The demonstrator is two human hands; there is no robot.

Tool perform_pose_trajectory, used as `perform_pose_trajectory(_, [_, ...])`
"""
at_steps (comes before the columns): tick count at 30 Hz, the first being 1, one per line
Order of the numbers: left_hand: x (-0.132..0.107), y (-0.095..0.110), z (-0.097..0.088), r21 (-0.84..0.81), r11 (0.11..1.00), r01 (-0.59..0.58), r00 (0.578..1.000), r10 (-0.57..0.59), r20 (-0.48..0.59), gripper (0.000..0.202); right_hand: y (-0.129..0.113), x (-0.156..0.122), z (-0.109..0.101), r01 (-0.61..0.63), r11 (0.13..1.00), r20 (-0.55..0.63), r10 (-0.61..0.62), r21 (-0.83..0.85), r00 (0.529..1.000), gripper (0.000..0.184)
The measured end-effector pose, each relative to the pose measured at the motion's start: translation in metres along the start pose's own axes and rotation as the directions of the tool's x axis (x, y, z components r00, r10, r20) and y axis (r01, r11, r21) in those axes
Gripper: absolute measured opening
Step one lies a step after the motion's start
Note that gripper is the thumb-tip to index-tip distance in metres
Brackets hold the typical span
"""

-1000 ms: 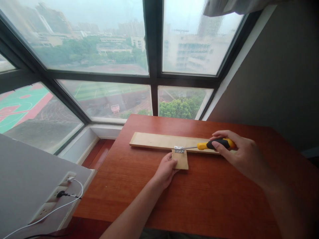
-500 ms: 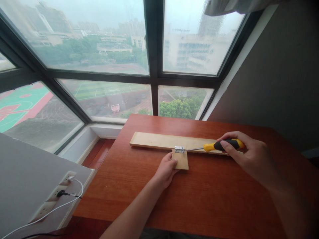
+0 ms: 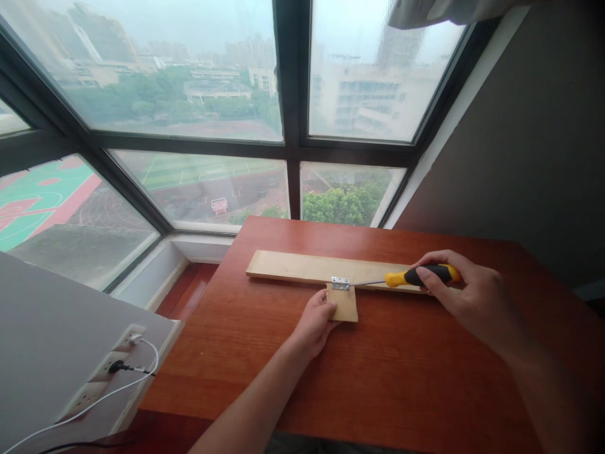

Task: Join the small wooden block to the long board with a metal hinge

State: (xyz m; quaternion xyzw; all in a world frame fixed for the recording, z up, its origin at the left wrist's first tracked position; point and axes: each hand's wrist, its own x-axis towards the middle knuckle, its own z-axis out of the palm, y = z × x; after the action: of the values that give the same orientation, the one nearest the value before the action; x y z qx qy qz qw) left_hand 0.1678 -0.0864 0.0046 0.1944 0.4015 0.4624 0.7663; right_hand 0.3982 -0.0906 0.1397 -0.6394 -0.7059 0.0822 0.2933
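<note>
My left hand [image 3: 317, 320] is closed on the left edge of a small wooden board [image 3: 344, 308], thumb on top. A silver metal hinge [image 3: 340, 283] with several holes joins or bridges this piece and a long pale wooden plank [image 3: 293, 265] lying behind it. In my right hand [image 3: 472, 293] is a screwdriver [image 3: 428, 275] with a black and yellow handle. Its shaft points left and the tip meets the right side of the hinge. Whether a screw sits under the tip is too small to tell.
The reddish-brown wooden table [image 3: 227, 359] carries the plank. Large windows [image 3: 189, 183] with dark frames rise behind it. At the lower left, a low wall holds power sockets [image 3: 108, 366] with a white cable [image 3: 113, 392] and a black plug [image 3: 116, 367].
The screwdriver's handle and my right hand have shifted very slightly to the left. My left hand, the small board and the plank stay where they were.
</note>
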Motion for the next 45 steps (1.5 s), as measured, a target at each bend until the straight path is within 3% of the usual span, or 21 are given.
perform_pose_trajectory(8, [0.001, -0.001, -0.001, -0.005, 1.0, -0.002, 1.0, 0.002, -0.003, 0.033, -0.013, 0.004, 0.002, 0.105, 0.978, -0.013, -0.109, -0.181, 0.994, 0.031])
perform_pose_trajectory(13, [0.001, -0.001, -0.001, 0.016, 1.0, 0.0, 1.0, 0.0, -0.017, 0.031, -0.03, 0.011, 0.001, 0.128, 0.927, 0.049, -0.118, -0.352, 0.992, 0.035])
perform_pose_trajectory(16, [0.001, 0.0, -0.001, 0.027, 1.0, 0.003, 0.999, -0.002, -0.032, 0.031, -0.039, 0.012, -0.002, 0.162, 0.951, 0.117, -0.135, -0.263, 0.984, 0.025])
perform_pose_trajectory(20, [0.0, 0.0, 0.0, 0.026, 1.0, 0.004, 1.0, -0.003, -0.027, 0.031, -0.041, 0.012, -0.005, 0.21, 0.974, 0.197, -0.191, -0.08, 0.962, 0.032])
perform_pose_trajectory(22, [0.0, 0.0, 0.0, 0.022, 1.0, 0.002, 1.0, -0.001, -0.027, 0.031, -0.038, 0.013, -0.003, 0.226, 0.97, 0.182, -0.207, -0.088, 0.961, 0.028])
perform_pose_trajectory(29, [0.001, -0.001, -0.001, 0.009, 1.0, 0.006, 1.0, -0.006, -0.03, 0.031, -0.027, 0.012, 0.003, 0.137, 0.906, 0.027, -0.137, -0.401, 0.99, 0.035])
perform_pose_trajectory(36, [0.001, -0.001, -0.001, 0.014, 1.0, 0.001, 1.0, 0.0, -0.026, 0.03, -0.027, 0.01, -0.002, 0.185, 0.976, 0.122, -0.172, -0.111, 0.978, 0.031])
perform_pose_trajectory(38, [0.001, 0.0, -0.001, 0.02, 1.0, 0.004, 1.0, -0.003, -0.029, 0.032, -0.029, 0.01, 0.0, 0.19, 0.977, 0.107, -0.18, -0.093, 0.978, 0.031])
perform_pose_trajectory(43, [0.001, 0.0, 0.0, 0.01, 1.0, 0.004, 1.0, -0.004, -0.028, 0.032, -0.033, 0.012, 0.007, 0.186, 0.901, -0.003, -0.204, -0.393, 0.979, 0.039])
perform_pose_trajectory(45, [0.002, -0.001, -0.001, 0.0, 1.0, 0.005, 1.0, -0.005, -0.025, 0.032, -0.035, 0.013, 0.006, 0.174, 0.883, -0.018, -0.202, -0.436, 0.979, 0.038])
